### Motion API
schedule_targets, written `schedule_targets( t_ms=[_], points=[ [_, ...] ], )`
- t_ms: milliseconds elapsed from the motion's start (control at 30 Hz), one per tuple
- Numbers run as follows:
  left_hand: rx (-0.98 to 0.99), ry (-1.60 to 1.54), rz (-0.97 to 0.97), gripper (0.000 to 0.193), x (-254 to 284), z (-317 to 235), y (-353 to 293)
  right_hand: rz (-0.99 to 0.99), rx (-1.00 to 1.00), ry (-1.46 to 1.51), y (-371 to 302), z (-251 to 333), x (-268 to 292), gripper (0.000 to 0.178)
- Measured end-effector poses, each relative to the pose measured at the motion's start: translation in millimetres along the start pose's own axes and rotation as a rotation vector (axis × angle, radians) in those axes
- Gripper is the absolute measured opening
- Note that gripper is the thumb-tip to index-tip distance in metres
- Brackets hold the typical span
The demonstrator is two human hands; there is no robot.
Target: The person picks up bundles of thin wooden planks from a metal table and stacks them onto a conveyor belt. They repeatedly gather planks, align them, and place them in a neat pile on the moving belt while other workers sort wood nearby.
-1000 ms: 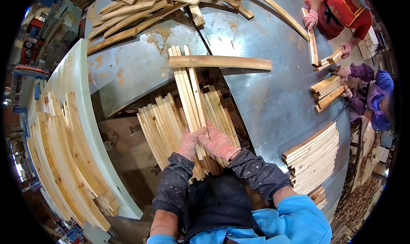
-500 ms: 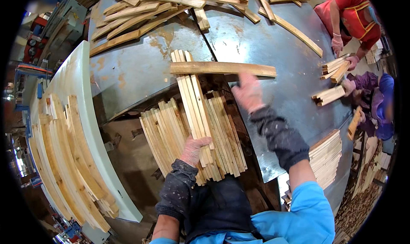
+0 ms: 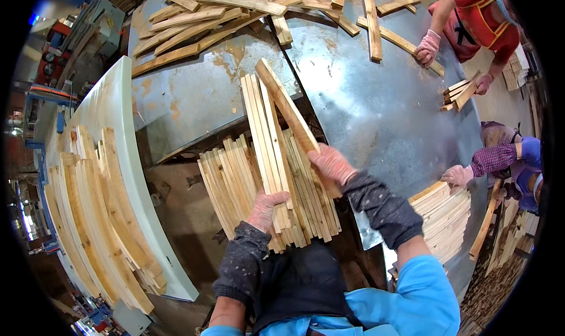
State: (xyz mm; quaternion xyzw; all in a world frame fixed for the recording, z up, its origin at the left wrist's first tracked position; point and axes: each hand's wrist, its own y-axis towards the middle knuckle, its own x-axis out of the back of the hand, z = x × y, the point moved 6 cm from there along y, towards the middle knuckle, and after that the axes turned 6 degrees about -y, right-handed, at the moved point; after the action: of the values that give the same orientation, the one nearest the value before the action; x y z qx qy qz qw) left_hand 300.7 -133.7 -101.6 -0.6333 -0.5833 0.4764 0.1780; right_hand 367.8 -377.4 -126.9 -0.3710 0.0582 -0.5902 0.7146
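My left hand [image 3: 266, 209], in a pale glove, is closed round the near end of a bundle of wooden strips [image 3: 263, 136]. The bundle lies lengthwise above a row of similar strips [image 3: 226, 170] stacked in front of my body. In my gloved right hand [image 3: 333, 164] is a single wooden strip [image 3: 288, 103], gripped toward its near end. It slants from upper left to lower right, its far end close to the bundle's far end. The fingers of both hands are wrapped round the wood.
Loose strips [image 3: 218, 21] are heaped at the far side of the metal table [image 3: 365, 130]. More strips [image 3: 97, 218] lie on the pale green surface [image 3: 170, 277] at left. At right, a co-worker in red [image 3: 482, 18] and another in purple sleeves [image 3: 497, 159] handle strips beside a stack [image 3: 444, 221].
My right hand, previously open, has closed on the single strip and swung it from crosswise to a slant. At right, the red-clad co-worker has taken hold of a strip; the other's hand has moved to the stack.
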Motion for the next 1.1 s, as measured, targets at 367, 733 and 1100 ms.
schedule_targets(
  t_ms=[367,733,1100],
  points=[
    [-0.004,0.021,0.123,0.049,10,13,-24,0.063,0.375,-0.498,-56,-10,-112,0.041],
    [-0.066,-0.028,0.165,0.050,23,18,-134,0.060,0.275,-0.003,-165,45,-117,0.089],
    [-0.662,0.182,0.198,0.087,116,40,-319,-0.071,0.550,0.512,-351,122,-247,0.107]
  ],
)
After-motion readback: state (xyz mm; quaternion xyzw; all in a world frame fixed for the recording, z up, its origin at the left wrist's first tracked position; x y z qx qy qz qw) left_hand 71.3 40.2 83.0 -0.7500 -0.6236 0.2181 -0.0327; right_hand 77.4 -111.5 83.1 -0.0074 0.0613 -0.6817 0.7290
